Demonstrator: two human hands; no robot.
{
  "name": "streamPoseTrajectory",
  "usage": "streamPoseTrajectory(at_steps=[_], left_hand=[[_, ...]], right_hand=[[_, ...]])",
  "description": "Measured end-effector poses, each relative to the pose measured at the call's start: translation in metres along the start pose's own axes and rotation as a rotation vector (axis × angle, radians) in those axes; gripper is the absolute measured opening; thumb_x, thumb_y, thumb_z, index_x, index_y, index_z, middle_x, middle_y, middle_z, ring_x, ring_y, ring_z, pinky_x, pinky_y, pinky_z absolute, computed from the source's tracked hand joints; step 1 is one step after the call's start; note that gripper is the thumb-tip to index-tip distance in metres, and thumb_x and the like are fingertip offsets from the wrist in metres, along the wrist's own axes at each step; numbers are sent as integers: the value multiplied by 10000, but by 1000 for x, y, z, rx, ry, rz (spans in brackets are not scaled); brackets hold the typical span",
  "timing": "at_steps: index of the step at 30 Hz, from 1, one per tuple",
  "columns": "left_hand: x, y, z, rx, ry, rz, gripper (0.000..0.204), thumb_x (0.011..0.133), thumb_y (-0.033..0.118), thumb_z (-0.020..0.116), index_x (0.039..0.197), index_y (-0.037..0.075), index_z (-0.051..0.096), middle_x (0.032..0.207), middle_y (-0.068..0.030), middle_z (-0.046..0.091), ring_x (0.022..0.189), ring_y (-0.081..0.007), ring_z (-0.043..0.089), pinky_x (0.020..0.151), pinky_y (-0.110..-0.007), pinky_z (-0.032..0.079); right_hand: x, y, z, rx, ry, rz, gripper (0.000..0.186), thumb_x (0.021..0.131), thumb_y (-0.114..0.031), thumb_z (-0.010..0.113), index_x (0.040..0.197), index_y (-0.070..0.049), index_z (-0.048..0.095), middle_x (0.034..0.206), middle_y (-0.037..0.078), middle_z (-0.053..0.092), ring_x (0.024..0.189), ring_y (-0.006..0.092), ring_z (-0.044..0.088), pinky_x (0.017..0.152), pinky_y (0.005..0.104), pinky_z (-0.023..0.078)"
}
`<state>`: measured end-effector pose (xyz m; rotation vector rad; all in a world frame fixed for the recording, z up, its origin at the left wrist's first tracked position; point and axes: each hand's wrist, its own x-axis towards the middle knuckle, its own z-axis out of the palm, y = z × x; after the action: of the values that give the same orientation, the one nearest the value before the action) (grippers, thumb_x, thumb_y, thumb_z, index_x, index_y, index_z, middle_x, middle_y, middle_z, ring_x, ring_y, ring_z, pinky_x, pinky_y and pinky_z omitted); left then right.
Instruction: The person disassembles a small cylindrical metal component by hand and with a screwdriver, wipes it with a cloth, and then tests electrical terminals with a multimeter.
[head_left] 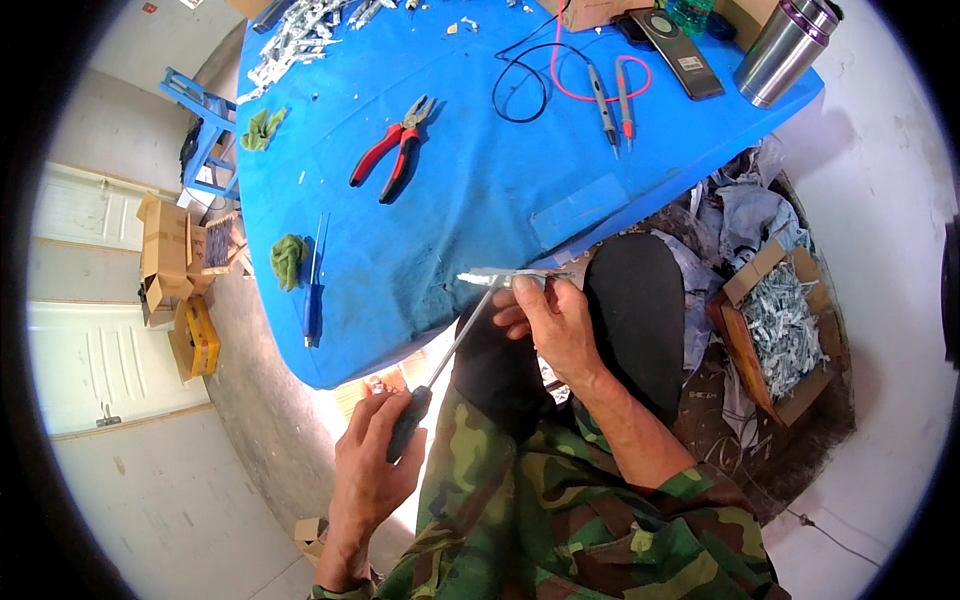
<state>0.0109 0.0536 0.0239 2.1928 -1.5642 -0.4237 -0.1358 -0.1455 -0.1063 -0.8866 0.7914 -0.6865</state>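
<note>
My left hand (372, 455) is closed round the dark handle of a screwdriver (460, 340). Its long metal shaft slants up and to the right, and its tip meets a small, narrow silver-white part (487, 275). That part is pinched between the thumb and fingers of my right hand (556, 325), just off the near edge of the blue-covered table (420, 240). What exactly the part is, I cannot make out. My fingers hide its right end in part. Both hands are over my lap.
Pliers (396, 150), a blue-handled screwdriver (313, 290), green cloths (289, 260) and test probes (605, 108) lie on the table. A silver pile (295, 45), a phone-like device (676, 52) and a steel flask (787, 50) are farther back. A carton of silvery pieces (785, 330) stands at right.
</note>
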Motion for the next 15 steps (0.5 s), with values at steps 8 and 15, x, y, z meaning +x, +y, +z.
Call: streamPoseTrajectory(at_steps=[8, 15], left_hand=[[2, 12, 1, 262, 82, 144, 425, 846, -33, 755, 1264, 7, 690, 1133, -187, 734, 972, -322, 747, 794, -398, 604], [4, 39, -6, 421, 35, 128, 437, 838, -36, 767, 1266, -12, 687, 1126, -180, 733, 967, -312, 748, 753, -390, 611]], right_hand=[[-2, -4, 6, 12, 69, 8, 375, 1061, -335, 596, 995, 29, 658, 851, 80, 714, 698, 142, 694, 598, 272, 542], [-1, 0, 5, -82, 71, -52, 337, 1043, -284, 626, 971, 44, 656, 803, 79, 698, 660, 138, 677, 585, 279, 540]])
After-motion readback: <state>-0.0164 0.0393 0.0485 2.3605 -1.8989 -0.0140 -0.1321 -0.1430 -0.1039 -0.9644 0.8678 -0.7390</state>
